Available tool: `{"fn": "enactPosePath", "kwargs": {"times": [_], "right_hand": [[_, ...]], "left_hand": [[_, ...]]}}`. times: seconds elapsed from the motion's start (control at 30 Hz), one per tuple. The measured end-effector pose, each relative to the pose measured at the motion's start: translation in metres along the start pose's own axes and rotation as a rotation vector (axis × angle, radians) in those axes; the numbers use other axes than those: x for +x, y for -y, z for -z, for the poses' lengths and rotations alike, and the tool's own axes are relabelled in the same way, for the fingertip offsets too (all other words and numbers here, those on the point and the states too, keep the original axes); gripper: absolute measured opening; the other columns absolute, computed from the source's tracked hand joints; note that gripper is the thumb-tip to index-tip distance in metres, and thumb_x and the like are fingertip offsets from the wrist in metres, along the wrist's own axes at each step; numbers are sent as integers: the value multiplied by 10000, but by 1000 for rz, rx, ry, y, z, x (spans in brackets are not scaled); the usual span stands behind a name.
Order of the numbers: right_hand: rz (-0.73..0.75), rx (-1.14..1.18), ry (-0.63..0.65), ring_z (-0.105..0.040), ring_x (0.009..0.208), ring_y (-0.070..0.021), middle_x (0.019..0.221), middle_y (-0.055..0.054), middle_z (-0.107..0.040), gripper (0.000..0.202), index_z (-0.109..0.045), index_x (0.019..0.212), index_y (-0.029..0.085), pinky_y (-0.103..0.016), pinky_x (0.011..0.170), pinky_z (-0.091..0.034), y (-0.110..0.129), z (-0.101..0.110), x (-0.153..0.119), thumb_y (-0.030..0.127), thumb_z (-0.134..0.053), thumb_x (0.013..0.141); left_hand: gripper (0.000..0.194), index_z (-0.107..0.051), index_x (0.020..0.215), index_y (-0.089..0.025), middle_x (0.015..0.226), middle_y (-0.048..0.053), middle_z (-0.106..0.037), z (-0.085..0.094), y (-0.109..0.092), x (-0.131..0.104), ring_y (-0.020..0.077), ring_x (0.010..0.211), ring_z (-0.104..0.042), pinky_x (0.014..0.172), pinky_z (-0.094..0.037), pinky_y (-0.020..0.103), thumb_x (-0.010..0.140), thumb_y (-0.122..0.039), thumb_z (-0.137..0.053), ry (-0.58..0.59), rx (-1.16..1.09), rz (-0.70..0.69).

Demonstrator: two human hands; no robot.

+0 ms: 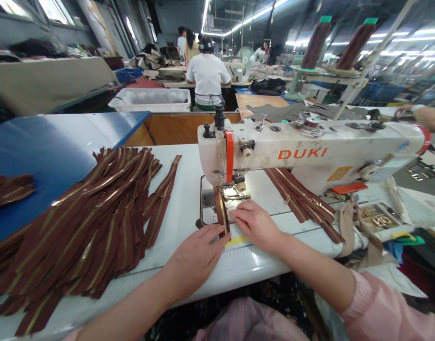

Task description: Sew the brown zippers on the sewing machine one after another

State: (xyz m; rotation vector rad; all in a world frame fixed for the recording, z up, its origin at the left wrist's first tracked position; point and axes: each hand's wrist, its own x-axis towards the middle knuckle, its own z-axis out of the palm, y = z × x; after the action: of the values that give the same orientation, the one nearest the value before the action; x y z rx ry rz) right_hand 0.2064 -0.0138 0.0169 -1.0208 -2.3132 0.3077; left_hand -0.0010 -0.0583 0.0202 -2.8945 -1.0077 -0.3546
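Observation:
A brown zipper with gold teeth lies lengthwise under the presser foot of the white sewing machine. At its near end my left hand has fingers and thumb closed on the tape against the machine bed. My right hand is just right of the zipper, close to the presser foot. Its fingers are pressed together in a pinch, and what is between the fingertips is hidden. Beneath the machine arm, to the right, lie several more brown zippers with gold pulls.
A large heap of brown zippers covers the left of the white table, with a few single ones beside it. Two thread cones stand behind the machine. Metal parts fill a small tray at right. A seated person works ahead.

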Motion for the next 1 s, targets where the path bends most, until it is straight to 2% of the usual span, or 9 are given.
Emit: {"fn": "enactPosePath", "kwargs": {"times": [0.17,0.53,1.0], "right_hand": [[29,-138,56,-522,830,-213,830,-81,-630,103,-670,921,129,-333,777,-465,-3,-8,20,151,-576,883],[117,-263,68,-519,768,-203,770,-60,-614,121,-683,837,139,-317,724,-446,0,-10,18,149,-574,888],[115,-325,95,-514,810,-206,792,-49,-600,97,-630,803,157,-324,709,-424,0,-12,16,166,-582,887]], "left_hand": [[338,-598,1169,-140,1167,122,-617,-1,1,0,228,1122,-539,974,-465,399,925,-104,-367,6,7,6],[316,-600,1143,-137,1134,121,-634,0,-1,2,232,1097,-553,958,-472,407,934,-128,-364,-10,-13,12],[341,-577,1210,-163,1172,120,-620,1,0,3,237,1115,-548,946,-483,423,955,-183,-352,5,-80,48]]}}
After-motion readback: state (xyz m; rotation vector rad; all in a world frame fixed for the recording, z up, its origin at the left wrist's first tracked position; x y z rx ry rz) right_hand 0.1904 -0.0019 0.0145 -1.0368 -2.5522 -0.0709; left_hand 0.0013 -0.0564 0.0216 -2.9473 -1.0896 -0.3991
